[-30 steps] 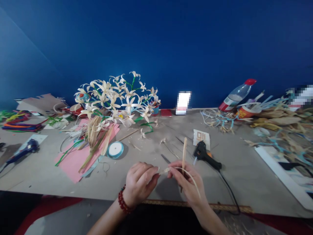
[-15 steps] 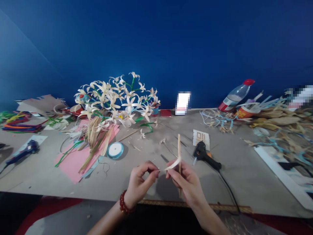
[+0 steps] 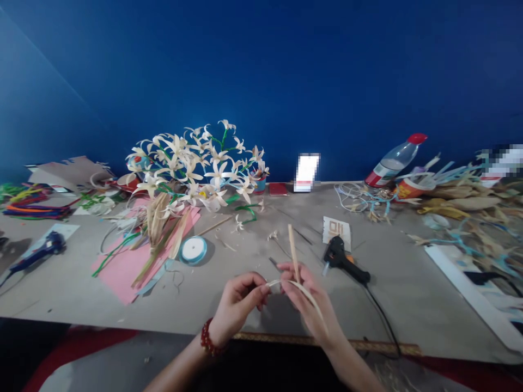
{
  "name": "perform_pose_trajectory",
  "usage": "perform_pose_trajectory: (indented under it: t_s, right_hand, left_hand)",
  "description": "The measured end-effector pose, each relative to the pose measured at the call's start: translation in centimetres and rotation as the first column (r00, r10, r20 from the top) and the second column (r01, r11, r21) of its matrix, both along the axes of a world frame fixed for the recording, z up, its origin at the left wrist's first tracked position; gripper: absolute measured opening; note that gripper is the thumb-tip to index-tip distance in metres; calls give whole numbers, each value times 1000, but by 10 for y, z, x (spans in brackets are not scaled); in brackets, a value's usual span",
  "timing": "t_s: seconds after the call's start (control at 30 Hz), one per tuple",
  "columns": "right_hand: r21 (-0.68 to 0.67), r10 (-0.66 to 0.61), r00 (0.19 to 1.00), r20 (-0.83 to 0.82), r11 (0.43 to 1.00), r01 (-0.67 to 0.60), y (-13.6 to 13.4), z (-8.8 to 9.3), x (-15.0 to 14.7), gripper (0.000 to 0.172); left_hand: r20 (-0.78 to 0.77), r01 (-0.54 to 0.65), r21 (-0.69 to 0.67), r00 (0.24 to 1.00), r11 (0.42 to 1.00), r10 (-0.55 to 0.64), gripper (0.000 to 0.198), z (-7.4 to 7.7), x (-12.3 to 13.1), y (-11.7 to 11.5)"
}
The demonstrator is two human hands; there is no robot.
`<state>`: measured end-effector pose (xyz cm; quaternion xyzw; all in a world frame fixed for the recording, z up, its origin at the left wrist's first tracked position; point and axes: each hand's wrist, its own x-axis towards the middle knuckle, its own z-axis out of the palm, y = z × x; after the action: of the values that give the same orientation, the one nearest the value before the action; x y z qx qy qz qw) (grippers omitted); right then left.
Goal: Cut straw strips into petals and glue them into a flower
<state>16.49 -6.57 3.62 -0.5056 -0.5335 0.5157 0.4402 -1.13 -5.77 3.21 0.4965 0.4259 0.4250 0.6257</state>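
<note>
My left hand (image 3: 244, 301) pinches one end of a thin pale strip (image 3: 311, 299), which looks like dried husk. The strip arches over to my right hand (image 3: 307, 302), and its free end trails back across that hand toward the wrist. A slim wooden stick (image 3: 293, 246) is also in my right hand, standing up past the fingers and tilted slightly left; its lower part is hidden by the hand. Just beyond my fingers lies a dark pointed tool (image 3: 274, 263), partly covered. To the right rests a black glue gun (image 3: 345, 260).
White handmade flowers (image 3: 192, 160) stand at the back left. A ribbon spool (image 3: 193, 250) and pink paper (image 3: 122, 280) with husks lie left. A second, blue glue gun (image 3: 41, 253) is farther left. At right are a tilted bottle (image 3: 392, 163), a white board (image 3: 469, 294) and dried husks (image 3: 474, 204).
The strip has shifted: its free end now curves back over my right hand. The stick has tipped leftward and sits differently in the fingers. My left hand stays nearly in place, still pinching.
</note>
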Motion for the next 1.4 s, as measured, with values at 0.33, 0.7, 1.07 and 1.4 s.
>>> perform_pose_trajectory:
  t_s: [0.33, 0.7, 1.07, 1.4]
  right_hand:
    - [226, 62, 920, 388, 961, -160, -5, -9, -12, 31]
    - [-334, 222, 951, -215, 899, -285, -1, -4, -16, 54]
    - [-407, 105, 661, -743, 713, -572, -10, 4, 7, 46]
    - [-331, -203, 895, -398, 941, 66, -1, 1, 47, 31]
  left_hand:
    - [-317, -12, 399, 937, 917, 150, 20, 2, -1, -1]
    - [-205, 77, 470, 979, 880, 24, 15, 2, -10, -2]
    - [-117, 78, 358, 992, 930, -38, 22, -15, -29, 7]
    - [85, -101, 130, 992, 986, 91, 20, -34, -33, 4]
